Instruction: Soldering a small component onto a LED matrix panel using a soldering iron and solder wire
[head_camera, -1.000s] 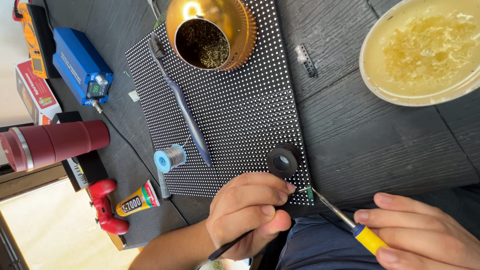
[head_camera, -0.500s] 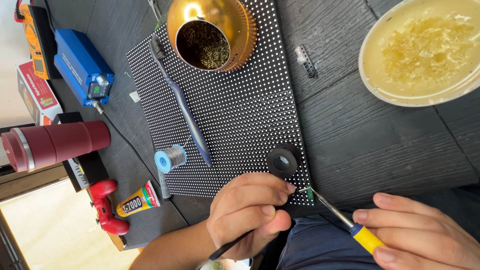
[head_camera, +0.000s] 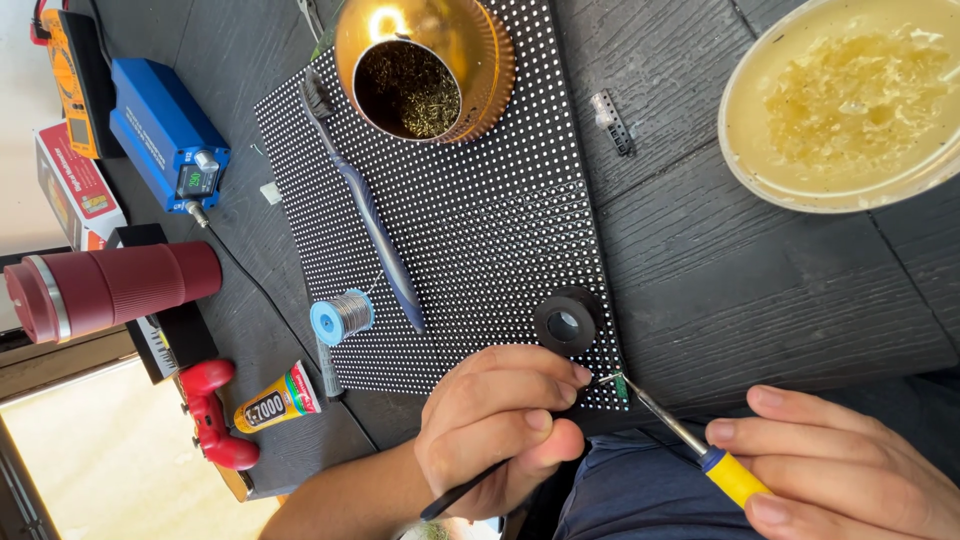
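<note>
My left hand (head_camera: 500, 425) is closed on a thin black pair of tweezers (head_camera: 460, 492), its fingertips at the near corner of a black dotted panel (head_camera: 480, 200). At that corner sits a tiny green part (head_camera: 620, 386). My right hand (head_camera: 850, 470) grips the yellow and blue handle of a soldering iron (head_camera: 735, 478). The iron's metal tip (head_camera: 650, 408) touches or nearly touches the green part. A black tape roll (head_camera: 565, 322) lies on the panel just beyond my left fingers.
On the panel lie a blue toothbrush (head_camera: 375, 225) and a gold tin of brass wool (head_camera: 420, 65). A solder spool (head_camera: 340, 317), glue tube (head_camera: 275, 400), red tool (head_camera: 215, 415), maroon tumbler (head_camera: 110, 285) and blue device (head_camera: 165, 135) are left. A yellowish bowl (head_camera: 740, 150) sits far right.
</note>
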